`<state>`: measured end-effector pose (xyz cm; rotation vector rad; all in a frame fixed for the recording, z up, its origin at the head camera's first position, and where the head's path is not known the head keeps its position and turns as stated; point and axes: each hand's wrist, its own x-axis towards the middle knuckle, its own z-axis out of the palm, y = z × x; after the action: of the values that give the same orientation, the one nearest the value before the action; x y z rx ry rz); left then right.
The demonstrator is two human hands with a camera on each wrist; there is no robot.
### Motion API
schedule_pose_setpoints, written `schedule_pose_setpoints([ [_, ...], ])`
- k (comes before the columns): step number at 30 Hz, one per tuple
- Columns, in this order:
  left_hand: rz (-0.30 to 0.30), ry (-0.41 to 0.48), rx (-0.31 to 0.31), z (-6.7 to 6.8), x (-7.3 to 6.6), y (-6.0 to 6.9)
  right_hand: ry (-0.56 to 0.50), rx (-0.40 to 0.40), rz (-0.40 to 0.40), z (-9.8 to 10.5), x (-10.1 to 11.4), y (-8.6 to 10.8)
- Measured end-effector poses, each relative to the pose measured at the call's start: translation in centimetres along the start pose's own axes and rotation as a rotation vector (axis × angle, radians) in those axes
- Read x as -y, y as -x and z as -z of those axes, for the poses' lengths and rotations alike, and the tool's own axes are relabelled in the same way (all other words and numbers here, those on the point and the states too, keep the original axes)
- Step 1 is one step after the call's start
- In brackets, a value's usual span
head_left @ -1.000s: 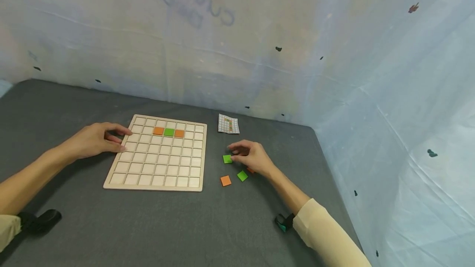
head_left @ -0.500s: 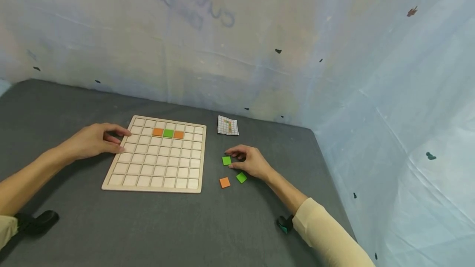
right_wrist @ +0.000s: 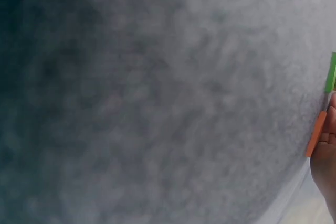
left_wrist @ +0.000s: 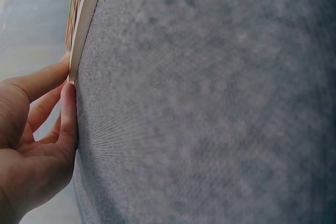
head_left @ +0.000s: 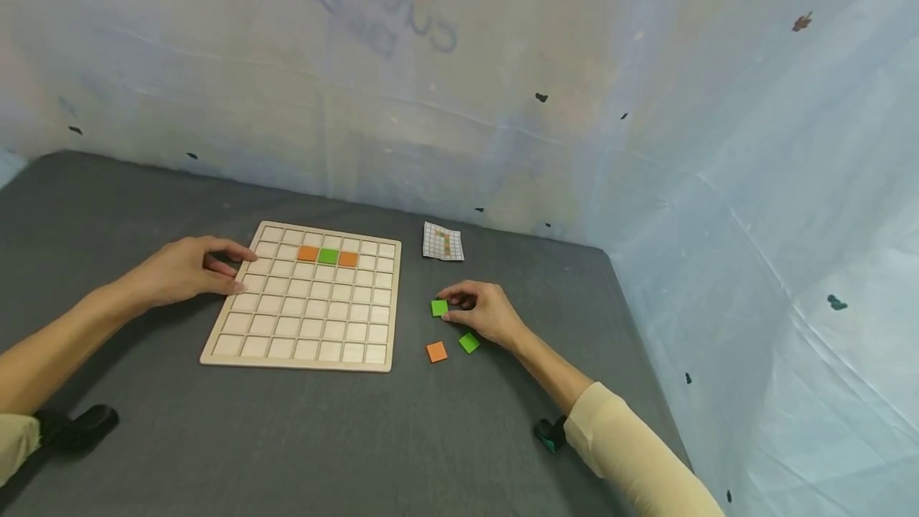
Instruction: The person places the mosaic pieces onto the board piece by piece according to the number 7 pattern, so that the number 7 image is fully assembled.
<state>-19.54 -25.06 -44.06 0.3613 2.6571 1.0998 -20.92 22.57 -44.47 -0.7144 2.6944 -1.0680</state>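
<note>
Shifted nearer the wearer, the right hand [head_left: 488, 314] brackets a green tile [head_left: 439, 308] between thumb and forefinger, seemingly within grasp, grip unclear; the left hand [head_left: 185, 268], loosely spread, touches the grid board [head_left: 312, 307].

Left fingers [head_left: 228, 248] extended, thumb [head_left: 221, 285] apart; right fingers [head_left: 460, 288] bent, right forearm [head_left: 553, 365] slanting inward.

**One blurred scrawl, hardly legible**

From where I stand, there's bluish handwriting [head_left: 393, 0] on the pale sheet [head_left: 251, 86] at the back — slanting down to the right, too smudged to read for sure. The small paper card [head_left: 443, 242] bears a printed grid — any lettering there is too tiny to make out.
</note>
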Motion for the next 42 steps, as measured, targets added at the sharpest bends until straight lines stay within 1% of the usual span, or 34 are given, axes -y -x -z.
schedule_pose_setpoints([
  [6, -0.004, -0.012, -0.004, 0.3, -0.1, 0.2, -0.026, -0.009, -0.035, -0.1, 0.3, -0.3],
  [11, -0.011, 0.014, 0.004, 0.2, 0.0, 0.3, -0.034, -0.017, -0.045, 0.1, 0.7, -0.6],
  [16, 0.007, 0.034, 0.000, 0.1, 0.1, 0.4, -0.077, -0.018, -0.021, 0.0, 1.3, -1.2],
  [20, 0.000, 0.057, 0.005, 0.1, 0.2, 0.4, -0.113, -0.019, -0.008, -0.4, 1.8, -1.7],
  [27, 0.035, 0.084, 0.039, 0.2, 0.2, 0.3, -0.113, -0.040, 0.004, -1.2, 3.0, -2.6],
  [31, 0.043, 0.106, 0.041, 0.3, 0.2, 0.3, -0.108, -0.051, 0.019, -1.7, 3.7, -3.3],
  [35, 0.044, 0.126, 0.044, 0.3, 0.1, 0.2, -0.103, -0.050, 0.036, -2.2, 4.3, -3.9],
  [42, 0.064, 0.146, 0.056, 0.3, 0.2, 0.3, -0.128, -0.034, 0.060, -3.3, 5.3, -5.1],
])
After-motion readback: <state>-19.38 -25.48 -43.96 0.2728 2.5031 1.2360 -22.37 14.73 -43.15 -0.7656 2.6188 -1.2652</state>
